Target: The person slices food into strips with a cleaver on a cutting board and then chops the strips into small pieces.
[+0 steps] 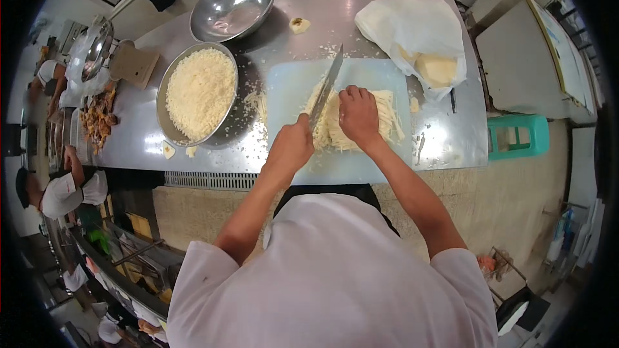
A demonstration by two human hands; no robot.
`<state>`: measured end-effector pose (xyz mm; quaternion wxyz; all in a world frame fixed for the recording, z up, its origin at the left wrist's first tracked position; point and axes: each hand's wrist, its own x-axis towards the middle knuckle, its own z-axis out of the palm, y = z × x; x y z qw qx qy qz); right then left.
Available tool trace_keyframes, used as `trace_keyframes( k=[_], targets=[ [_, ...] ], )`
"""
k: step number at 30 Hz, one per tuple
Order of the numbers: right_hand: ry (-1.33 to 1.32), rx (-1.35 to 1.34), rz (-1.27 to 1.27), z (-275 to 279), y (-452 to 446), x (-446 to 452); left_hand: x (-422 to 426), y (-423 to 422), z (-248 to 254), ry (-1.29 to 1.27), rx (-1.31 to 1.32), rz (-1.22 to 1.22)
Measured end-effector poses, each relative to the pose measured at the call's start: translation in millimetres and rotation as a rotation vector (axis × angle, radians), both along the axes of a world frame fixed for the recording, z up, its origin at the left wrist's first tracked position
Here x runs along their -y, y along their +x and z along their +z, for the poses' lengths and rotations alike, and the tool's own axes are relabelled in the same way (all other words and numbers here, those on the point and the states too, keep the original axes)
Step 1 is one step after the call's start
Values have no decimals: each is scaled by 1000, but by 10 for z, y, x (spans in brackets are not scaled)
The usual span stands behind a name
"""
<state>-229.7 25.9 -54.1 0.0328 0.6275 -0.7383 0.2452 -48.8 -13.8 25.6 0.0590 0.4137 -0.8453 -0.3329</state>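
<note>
My left hand (291, 146) is closed round the handle of a large knife (327, 87), whose blade points away from me over the cutting board (290, 80). My right hand (358, 113), fingers curled, presses on a pile of pale, thin strips (385, 115) just right of the blade. Small chopped bits lie on the board beside and under the knife. More pale strips (258, 104) are scattered at the board's left edge. To the left, a metal bowl (161, 106) holds a heap of finely chopped pale pieces (201, 93).
Behind it stands a second metal bowl (242, 3). A white bag (412, 22) with a pale block (436, 69) lies at the back right of the metal table (445, 148). A green stool (532, 136) is to the right. Other people (61, 196) are at the far left.
</note>
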Motion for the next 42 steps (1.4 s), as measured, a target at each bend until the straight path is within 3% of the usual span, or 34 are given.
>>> trace_keyframes(
  k=[3,5,6,8,10,13,16,22,26,29,32,36,40,42],
  targets=[
    [-38,1,-5,-27,8,9,-110,-51,146,44,67,87],
    [-35,3,-8,-34,5,10,1,-161,-365,9,41,20],
    [-34,4,-6,-22,10,9,53,-235,-367,-28,14,-43],
    [-33,9,6,12,-17,24,148,-241,-325,-34,6,-64],
    [-21,32,13,9,-3,-13,69,-153,59,16,98,-36],
    [-46,10,-1,12,12,-1,-59,-139,44,22,95,-18],
    [-34,23,5,20,17,-30,80,-321,-326,-26,107,-83],
    [-66,32,-13,-13,12,17,-115,-113,142,56,146,-19],
    [-31,17,6,6,21,-25,80,-312,-424,9,53,-71],
    [-70,23,9,-31,5,-16,-12,-173,60,13,121,-69],
    [-87,14,-3,-40,-10,6,-205,-106,48,30,88,12],
    [-51,37,20,14,5,-17,29,-353,-344,28,42,-23],
    [-92,25,-10,-49,2,41,-231,-74,253,82,138,2],
    [-103,14,-7,-69,4,1,-286,-79,-19,89,122,9]
  ],
)
